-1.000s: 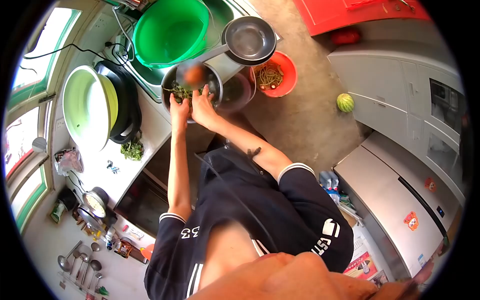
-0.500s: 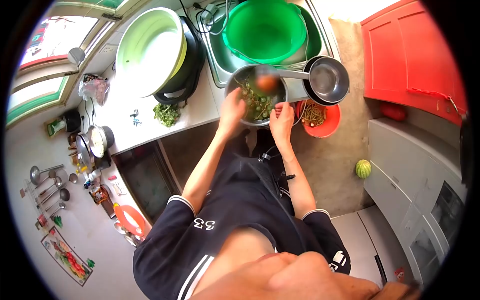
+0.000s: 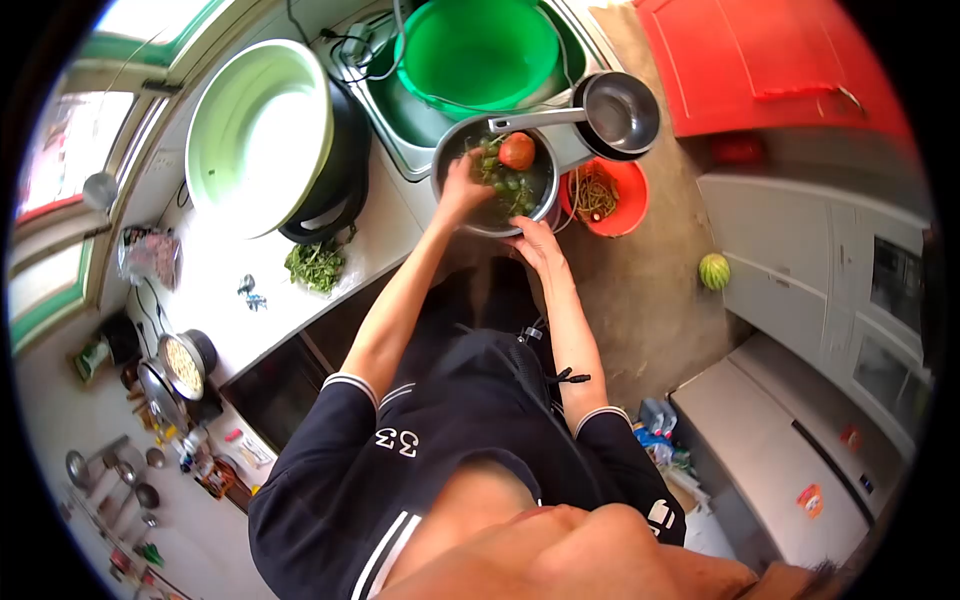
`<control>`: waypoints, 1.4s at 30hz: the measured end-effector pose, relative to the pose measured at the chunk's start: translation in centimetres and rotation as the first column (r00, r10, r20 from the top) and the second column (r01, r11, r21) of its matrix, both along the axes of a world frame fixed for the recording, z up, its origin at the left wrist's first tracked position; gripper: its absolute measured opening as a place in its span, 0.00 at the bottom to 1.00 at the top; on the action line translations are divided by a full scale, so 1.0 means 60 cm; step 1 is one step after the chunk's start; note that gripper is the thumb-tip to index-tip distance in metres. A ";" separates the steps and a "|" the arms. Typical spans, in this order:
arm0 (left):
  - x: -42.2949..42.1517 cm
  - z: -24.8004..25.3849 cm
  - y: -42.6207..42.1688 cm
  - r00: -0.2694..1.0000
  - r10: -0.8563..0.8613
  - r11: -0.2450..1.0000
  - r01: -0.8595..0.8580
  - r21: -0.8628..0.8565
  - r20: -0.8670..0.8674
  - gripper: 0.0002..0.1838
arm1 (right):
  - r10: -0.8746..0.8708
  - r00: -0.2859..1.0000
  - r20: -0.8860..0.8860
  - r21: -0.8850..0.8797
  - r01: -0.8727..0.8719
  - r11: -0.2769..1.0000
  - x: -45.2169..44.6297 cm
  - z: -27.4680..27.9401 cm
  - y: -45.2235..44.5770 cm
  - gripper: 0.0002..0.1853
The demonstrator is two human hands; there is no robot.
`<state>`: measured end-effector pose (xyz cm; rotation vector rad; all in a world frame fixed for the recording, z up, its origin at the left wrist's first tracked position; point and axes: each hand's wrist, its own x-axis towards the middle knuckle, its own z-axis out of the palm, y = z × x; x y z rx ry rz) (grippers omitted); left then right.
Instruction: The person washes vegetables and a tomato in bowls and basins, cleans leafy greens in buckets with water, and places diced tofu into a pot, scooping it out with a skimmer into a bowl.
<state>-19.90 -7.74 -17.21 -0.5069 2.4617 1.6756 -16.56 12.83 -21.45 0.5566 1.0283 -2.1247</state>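
A metal pot (image 3: 441,192) holds leafy stems with small round green pieces (image 3: 510,185) and a red tomato-like fruit (image 3: 516,151). My left hand (image 3: 465,190) reaches over the pot's left side, its fingers blurred among the greens; whether they grip any is unclear. At the lower right rim, my right hand (image 3: 537,243) grips the pot, thumb near the top edge and fingers partly hidden below it. A long-handled pan (image 3: 618,112) lies beyond the pot, its handle crossing the far rim.
A green basin (image 3: 480,55) sits in the sink. Left are a pale green basin (image 3: 258,140) and loose leaves (image 3: 316,265) on the counter (image 3: 215,300). A red bucket (image 3: 628,200) with stems and a watermelon (image 3: 714,271) stand on the floor.
My left hand has moved inward over the greens. My right hand has shifted from inside the rim to the pot's lower edge. The camera view has shifted, and the red fruit shows more sharply.
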 end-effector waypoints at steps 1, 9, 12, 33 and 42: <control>0.008 0.019 0.000 0.998 -0.066 0.988 0.068 -0.142 0.015 0.45 | -0.012 1.000 0.013 0.001 0.012 1.000 0.007 0.003 -0.008 0.20; 0.104 0.137 -0.014 0.964 -0.219 0.892 0.135 -0.431 -0.151 0.31 | -0.161 0.986 0.046 -0.005 0.162 0.987 0.100 0.063 -0.041 0.30; 0.146 0.172 -0.025 0.976 -0.127 0.982 0.098 -0.163 -0.178 0.17 | -0.139 0.985 0.103 0.013 0.138 0.990 0.135 0.087 -0.035 0.32; 0.185 0.153 -0.327 0.349 0.862 -0.209 -0.415 0.886 0.367 0.12 | -0.046 0.999 -0.015 0.150 0.048 0.987 0.166 0.292 0.053 0.31; 0.415 0.220 -0.155 0.658 0.705 0.369 -0.659 0.656 0.265 0.22 | -0.102 0.987 -0.126 0.171 0.123 0.978 0.149 0.346 0.103 0.31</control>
